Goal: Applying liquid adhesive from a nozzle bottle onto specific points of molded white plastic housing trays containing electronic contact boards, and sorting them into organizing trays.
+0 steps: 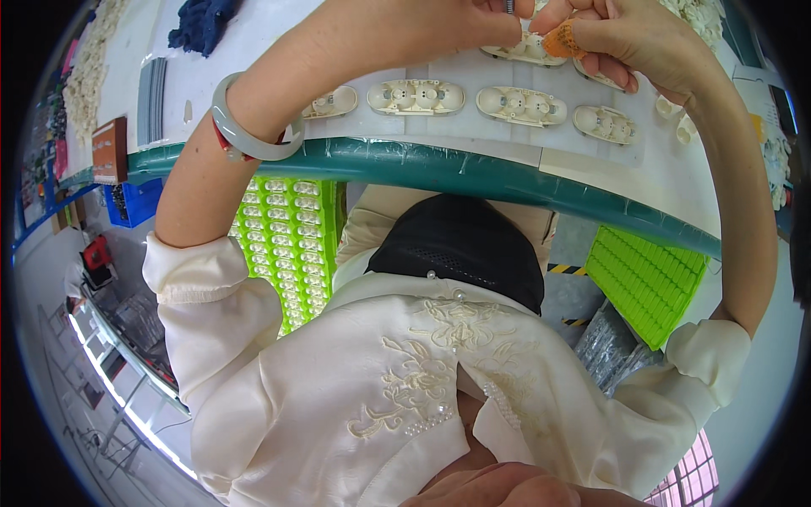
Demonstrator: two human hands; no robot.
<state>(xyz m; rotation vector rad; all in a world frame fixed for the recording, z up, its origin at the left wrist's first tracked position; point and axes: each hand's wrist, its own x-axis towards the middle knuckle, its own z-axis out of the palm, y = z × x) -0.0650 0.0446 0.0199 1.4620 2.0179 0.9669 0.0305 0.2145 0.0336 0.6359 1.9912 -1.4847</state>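
Note:
My left hand (460,24) reaches in over the table, its fingers closed and partly cut off by the top edge. A small grey ribbed piece (508,6) shows at its fingertips; I cannot make out its kind. My right hand (629,38) is beside it with curled fingers and an orange finger cot (560,40) on one digit. What that hand grips, if anything, is hidden. Just under the hands lies a cream oval plastic housing (525,51). Nearer me is a row of similar housings, among them a left one (416,97), a middle one (521,106) and a right one (605,124).
The table's green front edge (405,165) curves before my body. Dark blue cloth (201,24), grey strips (152,101) and a brown box (110,150) are at left, with heaped cream parts (95,63). Green trays (287,245) hold housings below; another green tray (646,279) leans at right.

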